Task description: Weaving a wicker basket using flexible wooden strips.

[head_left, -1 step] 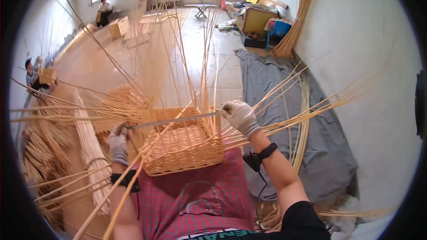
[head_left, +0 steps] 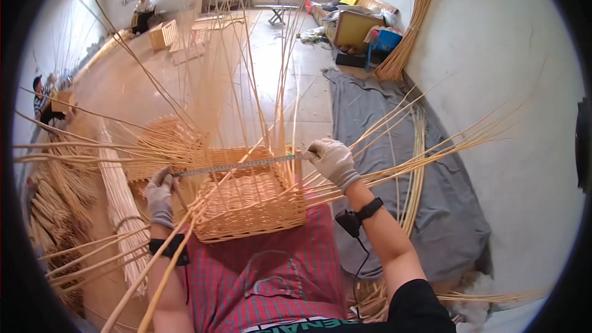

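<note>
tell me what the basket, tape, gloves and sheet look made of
Basket: likely willow or similar rods, bare tan finish; the weave shows. Tape: perhaps metal or plastic, dull grey; a thin strip, too small to tell. Gloves: probably fabric, matt, pale; they wrinkle at the wrist. Sheet: apparently cloth, matt grey; soft creases.

We have a rectangular tan wicker basket [head_left: 251,225] in front of us, its open side up and its woven base showing inside, with long bare rods [head_left: 251,77] rising past its far side and others fanning out left and right. Across it we hold a thin grey tape measure [head_left: 240,165] stretched nearly straight, reaching past the left wall.
</note>
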Motion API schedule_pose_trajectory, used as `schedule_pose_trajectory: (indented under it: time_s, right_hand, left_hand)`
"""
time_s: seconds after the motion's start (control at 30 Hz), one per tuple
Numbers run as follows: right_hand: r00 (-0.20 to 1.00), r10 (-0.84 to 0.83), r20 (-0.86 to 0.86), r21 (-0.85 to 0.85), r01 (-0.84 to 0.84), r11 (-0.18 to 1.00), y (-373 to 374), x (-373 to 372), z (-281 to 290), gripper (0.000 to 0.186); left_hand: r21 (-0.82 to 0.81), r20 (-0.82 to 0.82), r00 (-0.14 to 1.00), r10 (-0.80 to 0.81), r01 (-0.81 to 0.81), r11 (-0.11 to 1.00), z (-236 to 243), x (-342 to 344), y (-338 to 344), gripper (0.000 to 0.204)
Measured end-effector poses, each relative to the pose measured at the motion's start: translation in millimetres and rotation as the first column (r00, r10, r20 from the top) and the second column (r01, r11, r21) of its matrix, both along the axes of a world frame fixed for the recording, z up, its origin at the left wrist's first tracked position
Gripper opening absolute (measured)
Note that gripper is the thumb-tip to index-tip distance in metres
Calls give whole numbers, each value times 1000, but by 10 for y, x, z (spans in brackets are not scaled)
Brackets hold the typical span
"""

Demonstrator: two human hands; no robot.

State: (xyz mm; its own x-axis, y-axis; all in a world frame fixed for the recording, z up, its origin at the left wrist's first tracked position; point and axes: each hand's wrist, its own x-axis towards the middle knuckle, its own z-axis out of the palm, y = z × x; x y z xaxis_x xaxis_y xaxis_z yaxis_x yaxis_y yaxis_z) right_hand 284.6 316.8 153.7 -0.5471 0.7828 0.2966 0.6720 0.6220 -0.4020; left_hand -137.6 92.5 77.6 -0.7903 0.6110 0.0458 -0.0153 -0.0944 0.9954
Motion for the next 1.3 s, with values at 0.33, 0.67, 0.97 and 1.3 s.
schedule_pose_trajectory:
  time_s: [0.33,0.67,0.97,1.3]
  right_hand:
    - [944,145,297,97,-181,979,155,-122,-150,27]
    - [903,210,374,39,-241,970,227,-176,-53,25]
    - [990,134,38,-220,-122,968,-458,54,-119,36]
    - [741,653,-159,-306,-666,680,-1730,519,-763,47]
  left_hand:
    - [-59,9,996,83,-83,995,-32,105,-86,22]
    - [-106,-105,991,81,-92,990,-54,68,-18,24]
    - [323,113,969,-218,172,931,44,545,-295,40]
    - [-374,-165,879,-448,365,853,-398,2054,-1026,26]
